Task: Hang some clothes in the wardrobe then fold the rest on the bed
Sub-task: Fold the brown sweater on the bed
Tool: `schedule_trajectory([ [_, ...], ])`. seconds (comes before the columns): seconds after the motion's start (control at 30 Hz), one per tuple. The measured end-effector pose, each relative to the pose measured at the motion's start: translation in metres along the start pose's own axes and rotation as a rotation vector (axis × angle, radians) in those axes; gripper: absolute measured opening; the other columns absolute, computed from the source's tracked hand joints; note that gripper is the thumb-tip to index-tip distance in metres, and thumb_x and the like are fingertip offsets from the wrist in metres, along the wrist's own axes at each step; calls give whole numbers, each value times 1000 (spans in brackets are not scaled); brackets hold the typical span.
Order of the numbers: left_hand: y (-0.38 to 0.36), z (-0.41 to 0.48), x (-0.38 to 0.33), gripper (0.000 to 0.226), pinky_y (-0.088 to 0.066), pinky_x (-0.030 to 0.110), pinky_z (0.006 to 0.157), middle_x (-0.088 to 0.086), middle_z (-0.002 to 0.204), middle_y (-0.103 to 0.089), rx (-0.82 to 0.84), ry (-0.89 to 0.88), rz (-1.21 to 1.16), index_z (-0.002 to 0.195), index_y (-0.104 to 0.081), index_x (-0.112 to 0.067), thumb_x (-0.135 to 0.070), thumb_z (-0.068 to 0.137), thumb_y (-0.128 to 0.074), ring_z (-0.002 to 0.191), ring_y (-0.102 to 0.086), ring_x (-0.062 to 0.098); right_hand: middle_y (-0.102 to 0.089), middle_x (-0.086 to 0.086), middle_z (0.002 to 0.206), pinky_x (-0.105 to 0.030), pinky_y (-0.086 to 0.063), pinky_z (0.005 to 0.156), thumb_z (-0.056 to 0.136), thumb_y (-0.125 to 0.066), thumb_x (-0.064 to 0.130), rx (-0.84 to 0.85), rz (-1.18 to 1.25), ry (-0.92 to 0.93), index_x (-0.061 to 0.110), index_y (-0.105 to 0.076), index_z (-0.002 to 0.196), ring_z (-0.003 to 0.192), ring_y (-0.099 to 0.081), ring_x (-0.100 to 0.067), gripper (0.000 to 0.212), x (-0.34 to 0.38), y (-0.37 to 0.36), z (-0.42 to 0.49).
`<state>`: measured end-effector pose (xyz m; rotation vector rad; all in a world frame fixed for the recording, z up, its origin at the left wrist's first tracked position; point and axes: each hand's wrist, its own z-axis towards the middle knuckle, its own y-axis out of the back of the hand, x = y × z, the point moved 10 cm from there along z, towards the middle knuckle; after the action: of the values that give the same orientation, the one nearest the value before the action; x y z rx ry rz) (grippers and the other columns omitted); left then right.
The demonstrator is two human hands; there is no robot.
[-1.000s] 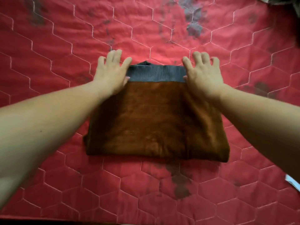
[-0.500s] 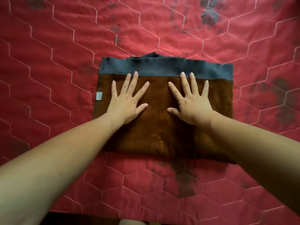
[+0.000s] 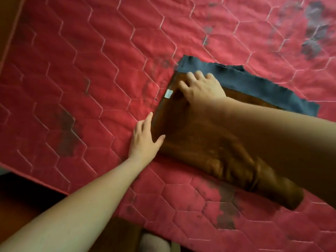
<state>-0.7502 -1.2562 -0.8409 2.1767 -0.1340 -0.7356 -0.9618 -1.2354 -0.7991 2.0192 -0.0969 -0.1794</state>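
Counts:
- 1 folded rust-brown fabric garment (image 3: 209,142), centre out to 4 o'clock.
- 1 grey ribbed band (image 3: 254,84) along its 1 o'clock edge.
- 1 small white rectangular tag (image 3: 169,93) on its 10 o'clock edge.
- 2 bare hands: left hand (image 3: 145,140) at centre, right hand (image 3: 201,86) toward 1 o'clock.
- 1 red quilted bedspread with hexagon stitching (image 3: 91,60) under everything.
- 1 pale rounded object (image 3: 154,242) at 6 o'clock, can't identify.

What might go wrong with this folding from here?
Creases bunched in the brown garment near the person could get folded in, since the right hand presses only by the grey band. The band's layers look uneven, so the fold may come out crooked. The left hand lies mostly on the bedspread, steadying little.
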Motion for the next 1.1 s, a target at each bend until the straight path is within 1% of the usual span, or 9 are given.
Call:
schedule_trajectory([
  [0.13, 2, 10, 30, 59, -43, 28, 97, 1, 125, -58, 111, 167, -260, 133, -51, -20, -27, 82, -79, 117, -55, 18, -22, -7, 166, -68, -5, 119, 98, -51, 36, 153, -295, 217, 31, -33, 154, 155, -5, -35, 59, 36, 2, 44],
  [0.2, 2, 10, 39, 48, -41, 20, 78, -5, 114, -60, 194, 224, -326, 124, -56, -17, -20, 82, -79, 104, -55, 11, -40, -5, 156, -69, 4, 117, 102, -43, 31, 147, -352, 248, 28, -43, 148, 153, -18, -31, 46, 43, 9, 50],
  [0.33, 1, 0, 33, 35, -48, 20, 73, -3, 95, -66, 288, 220, -486, 111, -61, -18, -12, 81, -78, 85, -60, 11, -68, 1, 121, -59, -17, 118, 103, -43, 32, 165, -350, 236, 22, -51, 133, 130, -51, -26, 33, 42, 13, 42],
  [0.6, -22, -51, -64, 28, -51, 30, 61, 1, 76, -63, 445, 71, -551, 90, -51, -18, -4, 82, -73, 64, -59, 12, -66, 1, 90, -48, -32, 91, 97, -44, 54, -58, -136, 367, 20, -65, 103, 90, -62, -26, 40, -6, 13, -26],
  [0.67, -42, -66, -96, 27, -51, 35, 53, 8, 67, -63, 538, -18, -435, 92, -49, -16, -7, 81, -72, 55, -61, 20, -64, -1, 89, -46, -28, 87, 85, -25, 55, -58, -110, 345, 17, -64, 101, 91, -60, -29, 57, -30, 10, -58],
  [0.73, -64, -82, -133, 26, -55, 41, 55, 9, 69, -66, 604, -102, -313, 91, -49, -18, -11, 80, -71, 58, -66, 24, -62, -1, 91, -44, -25, 85, 77, -19, 41, -66, -150, 318, 17, -63, 103, 94, -57, -30, 57, -56, 3, -96],
  [0.87, -112, -125, -218, 29, -51, 35, 62, 4, 83, -67, 682, -221, -152, 99, -47, -23, -29, 82, -70, 74, -66, 24, -58, -6, 89, -47, -29, 84, 78, -48, 27, -153, -138, 279, 12, -60, 101, 92, -54, -32, 31, -105, -4, -169],
  [1.0, -174, -159, -282, 34, -53, 40, 73, 8, 93, -67, 708, -261, -142, 108, -44, -21, -36, 86, -64, 85, -66, 31, -56, -12, 95, -51, -36, 88, 82, -31, 21, -191, -107, 141, 10, -57, 102, 95, -52, -35, 35, -155, -30, -229],
  [1.1, -219, -168, -299, 36, -50, 43, 86, 15, 110, -66, 717, -280, -86, 116, -43, -15, -34, 91, -62, 104, -62, 37, -54, -14, 103, -57, -35, 98, 88, -45, 17, -88, -119, 16, 12, -56, 108, 104, -51, -37, 23, -181, -78, -257],
])
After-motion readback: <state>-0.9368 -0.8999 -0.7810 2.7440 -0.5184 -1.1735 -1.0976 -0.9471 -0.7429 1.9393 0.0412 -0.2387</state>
